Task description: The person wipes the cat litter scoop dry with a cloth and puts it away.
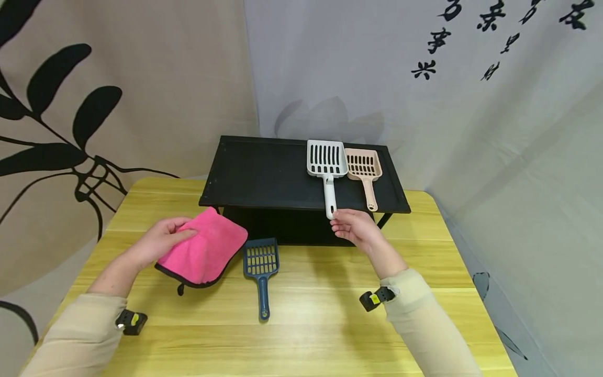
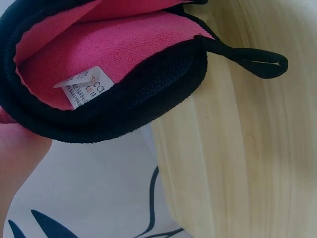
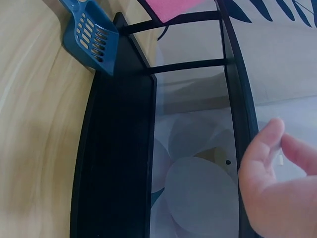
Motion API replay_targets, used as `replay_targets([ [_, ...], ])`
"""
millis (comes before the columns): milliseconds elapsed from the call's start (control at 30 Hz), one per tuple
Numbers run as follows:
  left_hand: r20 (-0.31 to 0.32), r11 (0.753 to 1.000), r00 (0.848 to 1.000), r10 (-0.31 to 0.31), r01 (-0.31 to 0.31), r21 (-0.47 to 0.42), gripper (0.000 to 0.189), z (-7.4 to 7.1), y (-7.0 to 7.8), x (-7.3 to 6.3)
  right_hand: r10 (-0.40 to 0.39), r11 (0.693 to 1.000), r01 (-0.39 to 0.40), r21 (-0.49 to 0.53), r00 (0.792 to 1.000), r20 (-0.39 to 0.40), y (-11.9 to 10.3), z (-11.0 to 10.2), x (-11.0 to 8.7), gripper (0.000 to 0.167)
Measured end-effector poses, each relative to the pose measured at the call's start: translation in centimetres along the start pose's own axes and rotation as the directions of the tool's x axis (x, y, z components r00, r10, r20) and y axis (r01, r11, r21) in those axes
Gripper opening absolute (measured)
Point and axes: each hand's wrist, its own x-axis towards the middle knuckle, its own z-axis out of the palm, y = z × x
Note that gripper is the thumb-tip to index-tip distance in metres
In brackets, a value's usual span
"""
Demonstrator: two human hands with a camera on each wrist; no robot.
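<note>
Left hand (image 1: 165,241) grips one pink cloth (image 1: 209,248); right hand (image 1: 356,229) pinches one white scoop (image 1: 328,179) by its handle. Also present: one beige scoop (image 1: 367,179), one blue scoop (image 1: 261,277).

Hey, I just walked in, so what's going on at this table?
A person is handling two things at once. The left hand grips a pink cloth, while the right hand pinches the handle end of a white slotted scoop at the black rack. A peach scoop lies on the rack's top, and a blue scoop is on the wooden table in front.
</note>
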Motion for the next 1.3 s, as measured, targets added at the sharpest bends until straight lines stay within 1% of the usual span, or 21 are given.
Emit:
replay_targets([
  [67,-0.005,1.0,1.0,0.009,-0.009,-0.004,0.045,0.0,-0.1,0.0,-0.001,1.0,0.001,0.017,1.0,0.003,0.0,-0.1,0.1,0.017],
  [133,-0.012,1.0,1.0,0.02,-0.02,-0.005,0.044,0.1,-0.1,-0.1,0.003,1.0,-0.003,0.026,1.0,0.008,0.0,-0.2,0.3,0.017],
  [267,-0.018,1.0,1.0,0.021,-0.021,-0.002,0.046,0.0,-0.1,-0.2,0.02,1.0,-0.02,0.002,1.0,0.02,0.2,-0.2,0.2,0.028],
  [333,-0.022,1.0,1.0,0.012,-0.011,0.006,0.047,-0.1,-0.1,-0.3,0.022,0.999,-0.021,-0.029,0.998,0.052,0.3,-0.2,0.0,0.036],
  [367,-0.024,1.0,1.0,0.007,-0.007,0.011,0.048,-0.1,-0.1,-0.3,0.018,0.999,-0.014,-0.039,0.996,0.088,0.4,-0.2,-0.2,0.039],
  [433,-0.03,1.0,1.0,-0.002,0.003,0.022,0.049,-0.2,-0.1,-0.4,0.019,0.997,-0.009,-0.076,0.992,0.128,0.8,-0.1,-0.4,0.044],
  [467,-0.03,1.0,1.0,-0.006,0.007,0.024,0.049,-0.3,-0.1,-0.4,0.016,0.995,-0.002,-0.096,0.989,0.149,1.2,-0.1,-0.4,0.047],
  [533,-0.029,1.0,1.0,-0.01,0.011,0.026,0.049,-0.4,-0.2,-0.5,0.029,0.99,-0.005,-0.142,0.986,0.165,2.0,0.1,-0.3,0.049],
  [600,-0.028,1.0,1.0,-0.011,0.012,0.027,0.049,-0.5,-0.3,-0.5,0.057,0.982,-0.028,-0.189,0.986,0.154,3.0,0.5,-0.1,0.049],
  [700,-0.03,1.0,1.0,-0.01,0.01,0.028,0.048,-0.5,-0.3,-0.4,0.096,0.97,-0.056,-0.236,0.982,0.163,4.6,1.2,0.5,0.047],
  [800,-0.03,1.0,1.0,-0.003,0.004,0.03,0.047,-0.5,-0.2,-0.4,0.123,0.965,-0.071,-0.253,0.973,0.193,6.2,2.0,0.8,0.046],
  [967,-0.022,1.0,1.0,-0.003,0.003,0.025,0.045,-0.5,-0.1,-0.4,0.168,0.959,-0.102,-0.265,0.956,0.242,8.3,3.4,1.3,0.05],
  [1033,-0.02,1.0,1.0,-0.001,0.002,0.031,0.045,-0.5,0.0,-0.4,0.191,0.954,-0.121,-0.273,0.95,0.248,9.0,4.0,1.4,0.051],
  [1200,-0.022,0.999,1.0,-0.006,0.007,0.031,0.046,-0.3,0.0,-0.3,0.232,0.944,-0.153,-0.292,0.938,0.257,10.4,5.0,1.9,0.046],
  [1300,-0.025,1.0,1.0,-0.01,0.011,0.029,0.046,-0.2,-0.2,-0.3,0.247,0.94,-0.161,-0.299,0.928,0.277,11.2,5.5,2.2,0.046],
])
